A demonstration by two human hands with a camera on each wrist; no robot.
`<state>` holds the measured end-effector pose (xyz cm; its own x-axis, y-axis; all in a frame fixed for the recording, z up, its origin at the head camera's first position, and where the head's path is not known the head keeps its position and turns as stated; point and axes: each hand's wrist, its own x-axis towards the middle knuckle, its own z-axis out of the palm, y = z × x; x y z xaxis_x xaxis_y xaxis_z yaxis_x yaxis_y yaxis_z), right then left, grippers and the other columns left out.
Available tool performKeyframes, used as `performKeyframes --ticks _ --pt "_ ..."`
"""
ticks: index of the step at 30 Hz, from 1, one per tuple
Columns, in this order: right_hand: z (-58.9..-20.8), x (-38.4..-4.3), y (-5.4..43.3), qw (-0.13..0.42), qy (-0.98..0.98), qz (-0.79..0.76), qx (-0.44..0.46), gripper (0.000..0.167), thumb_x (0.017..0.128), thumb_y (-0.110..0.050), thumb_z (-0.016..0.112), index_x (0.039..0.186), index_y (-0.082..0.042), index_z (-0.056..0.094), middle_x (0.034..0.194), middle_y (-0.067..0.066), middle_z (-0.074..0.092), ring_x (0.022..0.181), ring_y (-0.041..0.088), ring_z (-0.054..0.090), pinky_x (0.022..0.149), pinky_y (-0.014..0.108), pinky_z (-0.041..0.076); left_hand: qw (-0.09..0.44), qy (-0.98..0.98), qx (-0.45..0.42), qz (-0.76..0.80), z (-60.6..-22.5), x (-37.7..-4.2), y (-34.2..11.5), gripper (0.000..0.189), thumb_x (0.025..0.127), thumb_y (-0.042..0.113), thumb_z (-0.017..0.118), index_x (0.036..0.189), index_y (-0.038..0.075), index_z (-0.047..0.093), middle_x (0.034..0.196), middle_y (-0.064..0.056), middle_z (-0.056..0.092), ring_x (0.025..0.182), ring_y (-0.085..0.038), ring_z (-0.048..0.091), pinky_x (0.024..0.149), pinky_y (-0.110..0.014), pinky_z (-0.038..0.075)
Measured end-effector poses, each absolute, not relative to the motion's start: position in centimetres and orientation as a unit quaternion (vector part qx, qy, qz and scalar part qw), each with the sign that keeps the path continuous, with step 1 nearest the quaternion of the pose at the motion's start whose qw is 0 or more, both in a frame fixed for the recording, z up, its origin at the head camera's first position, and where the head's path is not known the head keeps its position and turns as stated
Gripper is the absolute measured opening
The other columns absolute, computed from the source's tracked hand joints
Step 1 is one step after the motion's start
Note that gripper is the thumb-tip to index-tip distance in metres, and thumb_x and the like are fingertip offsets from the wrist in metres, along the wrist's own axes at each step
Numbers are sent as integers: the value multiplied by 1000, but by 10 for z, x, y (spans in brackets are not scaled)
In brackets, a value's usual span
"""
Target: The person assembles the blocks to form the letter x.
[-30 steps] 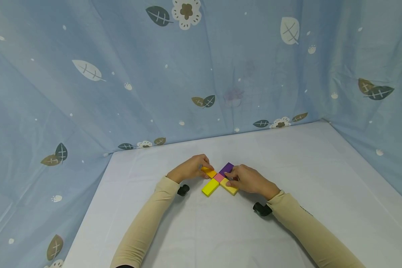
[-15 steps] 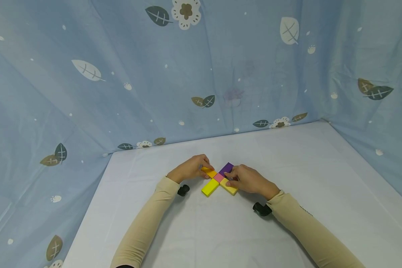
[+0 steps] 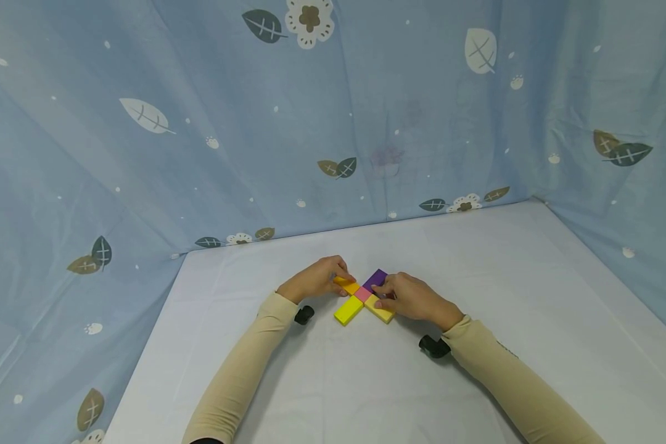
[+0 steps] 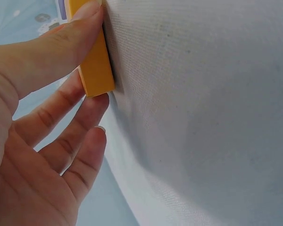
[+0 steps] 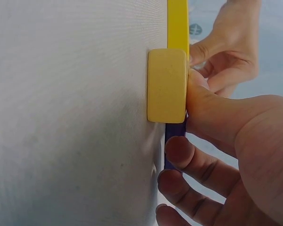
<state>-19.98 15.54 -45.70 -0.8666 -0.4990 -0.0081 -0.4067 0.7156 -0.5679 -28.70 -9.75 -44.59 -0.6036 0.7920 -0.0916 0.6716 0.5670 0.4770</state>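
Observation:
Wooden blocks form a flat X on the white table: a pink block (image 3: 363, 295) at the centre, an orange block (image 3: 346, 285), a purple block (image 3: 375, 280), a bright yellow block (image 3: 348, 311) and a pale yellow block (image 3: 380, 309) around it. My left hand (image 3: 322, 277) pinches the orange block's outer end, thumb along its side in the left wrist view. My right hand (image 3: 413, 297) holds the pale yellow block with the thumb, its index fingertip at the purple block. In the right wrist view its other fingers curl beside the purple block.
The white-covered table (image 3: 333, 382) spreads around the blocks. A blue leaf-print curtain (image 3: 255, 135) closes off the back and sides. Black wrist cameras hang under both wrists, the left camera (image 3: 304, 315) and the right camera (image 3: 435, 346), close over the table.

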Motion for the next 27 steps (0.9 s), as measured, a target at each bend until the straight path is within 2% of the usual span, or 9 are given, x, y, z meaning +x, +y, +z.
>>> performKeyframes --ticks 8,27 --pt "-457 -199 154 91 922 -298 -229 41 92 -23 80 128 -4 72 90 0 68 71 13 46 58 21 33 148 878 411 196 -447 -286 -98 35 88 16 82 123 12 77 114 -5 66 104 -17 59 99 -35 52" --pt "-456 -199 154 88 928 -286 -223 43 91 -25 81 128 -5 72 86 -1 67 70 13 46 59 22 34 142 879 413 192 -445 -283 -97 34 90 15 81 124 12 77 117 -7 66 106 -20 60 99 -36 53"
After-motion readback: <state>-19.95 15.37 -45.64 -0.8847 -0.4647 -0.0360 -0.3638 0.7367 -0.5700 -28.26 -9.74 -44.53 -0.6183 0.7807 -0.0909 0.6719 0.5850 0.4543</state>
